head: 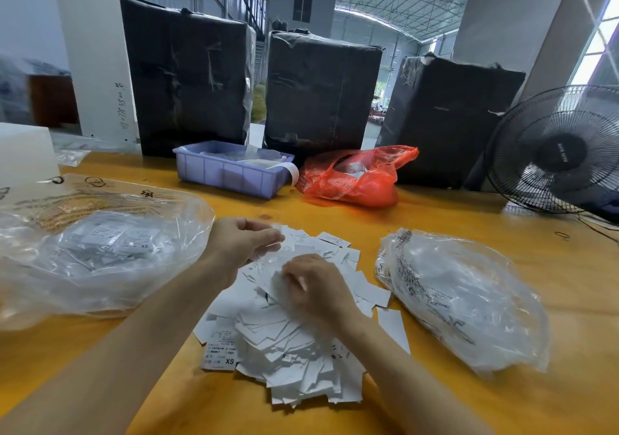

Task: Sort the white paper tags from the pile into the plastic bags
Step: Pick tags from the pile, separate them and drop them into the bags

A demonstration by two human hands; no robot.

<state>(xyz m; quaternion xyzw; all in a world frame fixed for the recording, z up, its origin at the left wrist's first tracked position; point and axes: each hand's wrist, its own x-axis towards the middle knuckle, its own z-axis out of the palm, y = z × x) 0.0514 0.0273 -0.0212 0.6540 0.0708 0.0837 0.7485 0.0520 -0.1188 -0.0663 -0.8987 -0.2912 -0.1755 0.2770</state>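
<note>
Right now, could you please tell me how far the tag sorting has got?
Done: the clear plastic bag on the left already holds tags, one marked XS. In hand: the left hand pinches tags, and the right hand picks at the pile of white paper tags. Left: that pile remains large.

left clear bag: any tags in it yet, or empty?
Not empty. Through the left clear bag, white tags show inside, one marked XS.
</note>
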